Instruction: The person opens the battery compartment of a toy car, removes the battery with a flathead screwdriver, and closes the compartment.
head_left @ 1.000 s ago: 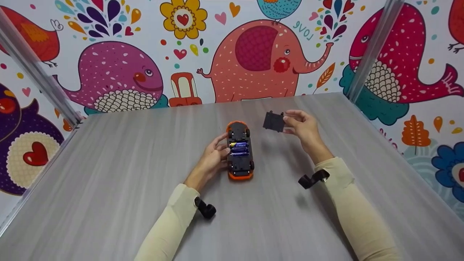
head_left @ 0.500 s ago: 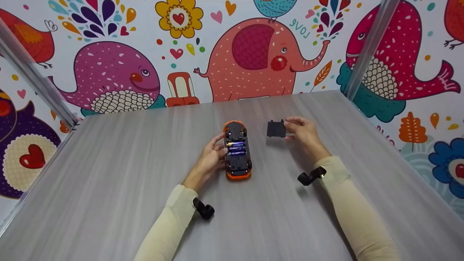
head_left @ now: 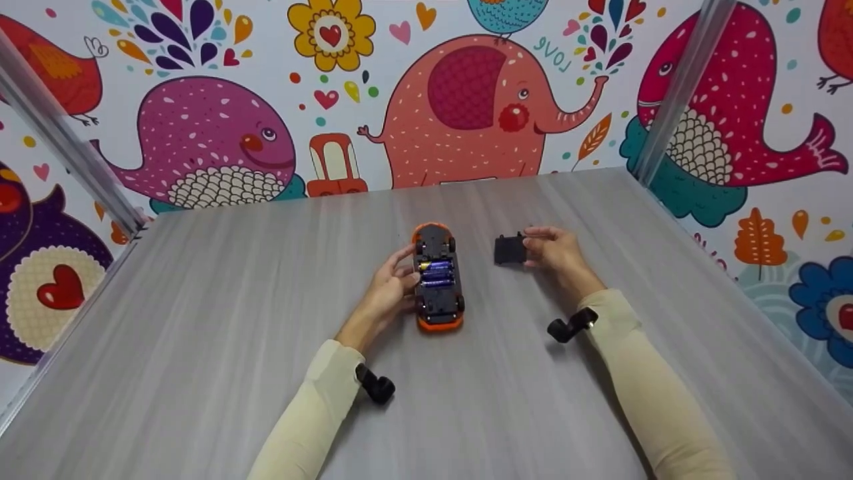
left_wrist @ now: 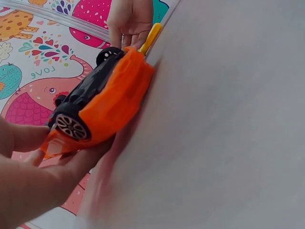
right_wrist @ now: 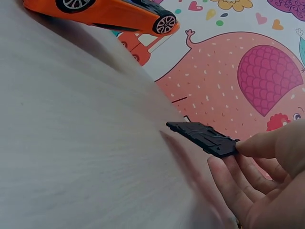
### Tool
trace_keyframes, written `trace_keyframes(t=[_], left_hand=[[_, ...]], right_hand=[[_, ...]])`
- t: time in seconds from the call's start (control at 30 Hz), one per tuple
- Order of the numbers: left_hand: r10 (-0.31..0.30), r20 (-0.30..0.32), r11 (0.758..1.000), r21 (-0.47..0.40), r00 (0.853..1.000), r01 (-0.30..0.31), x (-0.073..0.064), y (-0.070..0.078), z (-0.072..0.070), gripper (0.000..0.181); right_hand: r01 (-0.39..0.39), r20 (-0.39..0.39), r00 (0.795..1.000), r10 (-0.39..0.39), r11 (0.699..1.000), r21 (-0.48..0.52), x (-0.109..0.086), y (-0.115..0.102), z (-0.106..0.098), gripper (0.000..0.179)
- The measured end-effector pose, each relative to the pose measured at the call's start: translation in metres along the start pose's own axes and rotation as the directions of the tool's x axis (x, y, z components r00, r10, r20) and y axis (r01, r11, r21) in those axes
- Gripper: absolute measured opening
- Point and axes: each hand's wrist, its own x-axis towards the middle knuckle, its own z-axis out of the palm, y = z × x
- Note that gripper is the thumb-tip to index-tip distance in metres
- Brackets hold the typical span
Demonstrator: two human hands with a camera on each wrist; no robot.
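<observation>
An orange toy car (head_left: pixel 438 280) is turned underside up, its battery bay uncovered. Several purple batteries (head_left: pixel 436 274) lie in that bay. My left hand (head_left: pixel 386 290) grips the car along its left side; the left wrist view shows thumb and fingers around one end of the orange body (left_wrist: pixel 116 98). To the right of the car, my right hand (head_left: pixel 560 253) pinches a black battery cover (head_left: pixel 510 249) by its right edge. In the right wrist view the cover (right_wrist: pixel 205 137) is held flat between thumb and fingers, apart from the car (right_wrist: pixel 109 14).
A grey wood-grain table (head_left: pixel 200 373) lies under both hands, with a patterned wall (head_left: pixel 333 113) behind it. Black cameras sit on both cuffs. In the left wrist view a yellow handle-like thing (left_wrist: pixel 151 37) shows beyond the car; its kind is unclear.
My right hand has come nearer the table's front with the battery cover, which has turned to lie squarer to the car. My left hand and the car have barely moved.
</observation>
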Motion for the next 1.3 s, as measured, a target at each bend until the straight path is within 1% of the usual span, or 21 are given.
trace_keyframes(t=[0.27,0.53,0.63,0.77,0.87,0.97,1.03,1.1,1.2,1.3], left_hand=[[-0.002,0.018,1.0,0.013,1.0,0.002,0.0,0.001,0.001,0.063],[-0.002,0.013,1.0,0.013,1.0,0.002,0.0,0.003,0.0,0.067],[-0.004,0.012,1.0,0.002,1.0,0.004,0.001,0.003,0.0,0.07],[-0.002,0.015,1.0,-0.016,1.0,0.002,0.001,0.002,-0.002,0.073],[0.001,0.019,1.0,-0.023,1.0,0.0,0.001,0.002,-0.003,0.074],[-0.001,0.015,1.0,-0.019,1.0,0.001,0.0,0.002,-0.004,0.073],[-0.004,0.014,1.0,-0.016,1.0,0.004,0.0,0.001,-0.004,0.072],[-0.005,0.014,1.0,-0.011,1.0,0.005,0.0,0.001,-0.004,0.072],[-0.001,0.013,1.0,-0.008,1.0,0.001,0.0,0.001,-0.004,0.072],[0.001,0.014,1.0,-0.008,1.0,-0.001,0.0,0.0,-0.004,0.072]], right_hand=[[-0.055,0.006,0.998,0.056,0.998,-0.032,0.002,0.003,-0.003,0.041],[-0.08,0.023,0.996,0.082,0.992,-0.094,0.003,0.001,-0.006,0.042],[-0.085,0.05,0.995,0.092,0.988,-0.129,0.003,-0.002,-0.008,0.042],[-0.096,0.088,0.989,0.115,0.977,-0.193,0.001,-0.008,-0.011,0.046],[-0.156,0.091,0.98,0.178,0.966,-0.206,-0.003,-0.015,-0.014,0.049],[-0.165,0.093,0.977,0.194,0.953,-0.254,-0.006,-0.024,-0.019,0.047],[-0.138,0.101,0.98,0.173,0.947,-0.29,-0.008,-0.031,-0.024,0.045],[-0.084,0.109,0.986,0.129,0.936,-0.343,-0.009,-0.038,-0.029,0.044],[-0.039,0.128,0.987,0.098,0.915,-0.402,-0.011,-0.045,-0.04,0.045],[-0.002,0.149,0.986,0.074,0.9,-0.436,-0.011,-0.046,-0.052,0.049]])
